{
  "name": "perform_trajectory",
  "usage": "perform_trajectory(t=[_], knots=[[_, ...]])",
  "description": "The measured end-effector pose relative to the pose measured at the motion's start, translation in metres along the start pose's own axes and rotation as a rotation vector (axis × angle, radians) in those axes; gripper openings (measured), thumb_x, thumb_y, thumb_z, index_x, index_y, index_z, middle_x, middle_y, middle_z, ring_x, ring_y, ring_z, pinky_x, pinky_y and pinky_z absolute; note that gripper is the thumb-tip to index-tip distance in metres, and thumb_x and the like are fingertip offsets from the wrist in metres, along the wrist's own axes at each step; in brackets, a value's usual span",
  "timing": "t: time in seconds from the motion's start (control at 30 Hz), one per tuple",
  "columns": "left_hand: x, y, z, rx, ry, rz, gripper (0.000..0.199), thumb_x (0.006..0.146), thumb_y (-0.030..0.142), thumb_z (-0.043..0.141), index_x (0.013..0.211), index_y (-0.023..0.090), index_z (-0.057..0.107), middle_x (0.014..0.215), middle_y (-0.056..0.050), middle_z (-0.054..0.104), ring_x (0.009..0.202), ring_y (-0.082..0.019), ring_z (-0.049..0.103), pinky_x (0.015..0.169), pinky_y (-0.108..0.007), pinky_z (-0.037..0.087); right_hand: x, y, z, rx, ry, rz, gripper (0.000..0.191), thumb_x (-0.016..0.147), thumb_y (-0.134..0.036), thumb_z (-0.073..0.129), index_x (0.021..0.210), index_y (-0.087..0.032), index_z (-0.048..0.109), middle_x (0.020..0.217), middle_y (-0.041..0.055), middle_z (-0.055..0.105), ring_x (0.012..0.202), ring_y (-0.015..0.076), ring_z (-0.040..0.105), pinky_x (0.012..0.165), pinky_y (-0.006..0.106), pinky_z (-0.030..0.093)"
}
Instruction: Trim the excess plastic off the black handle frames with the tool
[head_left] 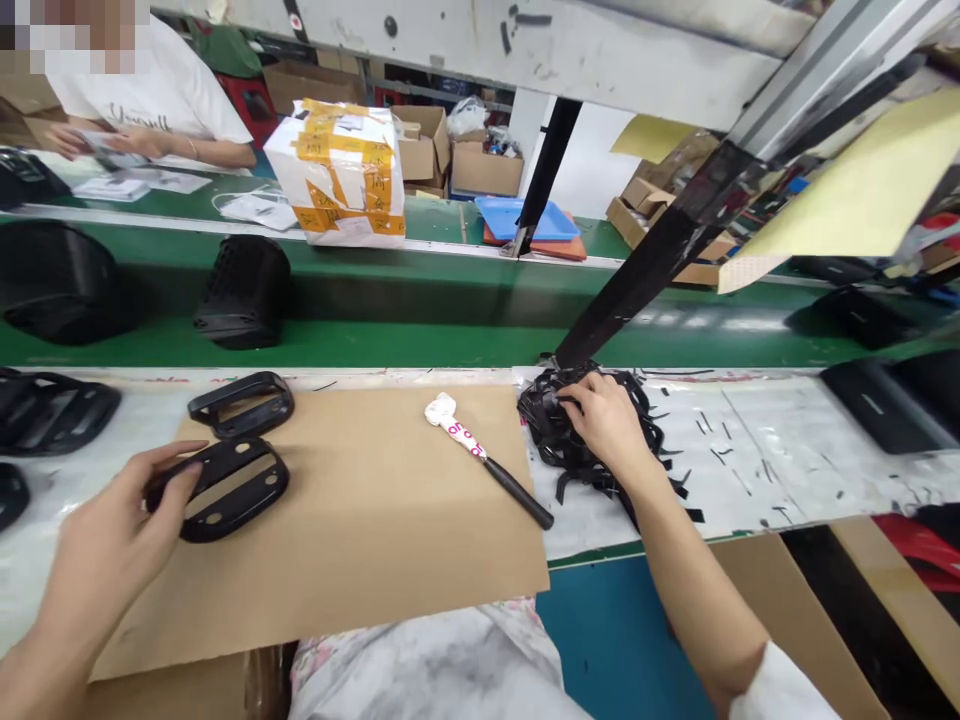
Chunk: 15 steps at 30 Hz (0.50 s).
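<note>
My left hand [127,530] grips the left end of a black oval plastic frame [270,482] with a long slot and several round holes, between thumb and fingers. That frame is over the left part of a brown cardboard sheet [360,560]. A second black plastic frame [277,400] lies just behind it. On the right, my right hand [604,415] reaches into a tangled pile of black strips [551,440], its fingertips pinched on strips there. A hammer [514,490] with a dark handle and a white-wrapped head rests on the cardboard, between my hands.
More black frames [64,410] lie at the far left. Black housings [244,290] stand on the green conveyor [420,340] behind the bench. A slanted black post [645,260] rises beyond the pile. Across the line, a person in white [172,90] handles papers beside a taped box [337,180].
</note>
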<state>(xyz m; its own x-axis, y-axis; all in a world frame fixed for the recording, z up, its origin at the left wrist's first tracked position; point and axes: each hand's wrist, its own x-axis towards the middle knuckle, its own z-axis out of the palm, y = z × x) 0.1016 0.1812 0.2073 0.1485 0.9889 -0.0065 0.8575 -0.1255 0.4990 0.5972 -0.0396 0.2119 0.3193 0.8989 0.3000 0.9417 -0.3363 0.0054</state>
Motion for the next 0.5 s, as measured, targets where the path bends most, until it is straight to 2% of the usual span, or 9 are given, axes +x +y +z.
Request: perform_trajectory(t=[0.1,0.27,0.37,0.4,0.43,0.5], knots=[[0.009,0.025,0.004,-0.065,0.006,0.095,0.026,0.092,0.056,0.052,0.112,0.042,0.06,0.114,0.009,0.07,0.09,-0.023,0.067,0.086,-0.034,0.05,0.005,0.0,-0.006,0.123,0.093,0.066,0.023,0.096,-0.02,0.056,0.103,-0.018,0.078,0.092,0.0097,0.066,0.088,0.0261,0.062,0.08,0.039,0.048],[0.022,0.046,0.034,-0.467,0.035,0.174,0.027,0.087,0.05,0.062,0.106,0.031,0.061,0.117,0.001,0.067,0.115,-0.025,0.065,0.1,-0.034,0.053,0.012,0.009,-0.017,0.359,0.277,0.2,0.023,0.095,-0.024,0.055,0.103,-0.019,0.076,0.087,0.0053,0.064,0.071,0.0184,0.059,0.075,0.034,0.05],[0.022,0.058,0.049,-0.392,0.081,0.343,0.027,0.085,0.05,0.064,0.098,0.026,0.064,0.129,-0.005,0.061,0.13,-0.029,0.057,0.114,-0.041,0.044,0.018,0.013,-0.021,0.493,0.342,0.26,0.022,0.094,-0.029,0.058,0.103,-0.019,0.076,0.084,0.0033,0.063,0.068,0.0169,0.058,0.069,0.031,0.05],[0.02,0.063,0.052,-0.325,0.042,0.416,0.027,0.084,0.05,0.065,0.095,0.025,0.065,0.135,-0.007,0.058,0.134,-0.031,0.053,0.118,-0.042,0.04,0.02,0.014,-0.022,0.536,0.358,0.285,0.023,0.093,-0.031,0.059,0.103,-0.019,0.076,0.083,0.0029,0.063,0.067,0.0165,0.058,0.067,0.031,0.05],[0.019,0.067,0.054,-0.269,-0.047,0.465,0.028,0.084,0.05,0.064,0.093,0.024,0.064,0.139,-0.008,0.057,0.135,-0.032,0.053,0.119,-0.043,0.038,0.022,0.014,-0.023,0.572,0.375,0.307,0.024,0.093,-0.033,0.059,0.104,-0.019,0.075,0.082,0.0027,0.063,0.067,0.0161,0.059,0.065,0.03,0.049],[0.016,0.073,0.055,-0.201,-0.29,0.455,0.031,0.086,0.053,0.061,0.092,0.023,0.061,0.132,-0.008,0.064,0.122,-0.031,0.061,0.109,-0.041,0.044,0.025,0.012,-0.024,0.62,0.413,0.333,0.025,0.093,-0.035,0.059,0.104,-0.019,0.075,0.085,0.0034,0.065,0.067,0.0157,0.061,0.065,0.03,0.05]])
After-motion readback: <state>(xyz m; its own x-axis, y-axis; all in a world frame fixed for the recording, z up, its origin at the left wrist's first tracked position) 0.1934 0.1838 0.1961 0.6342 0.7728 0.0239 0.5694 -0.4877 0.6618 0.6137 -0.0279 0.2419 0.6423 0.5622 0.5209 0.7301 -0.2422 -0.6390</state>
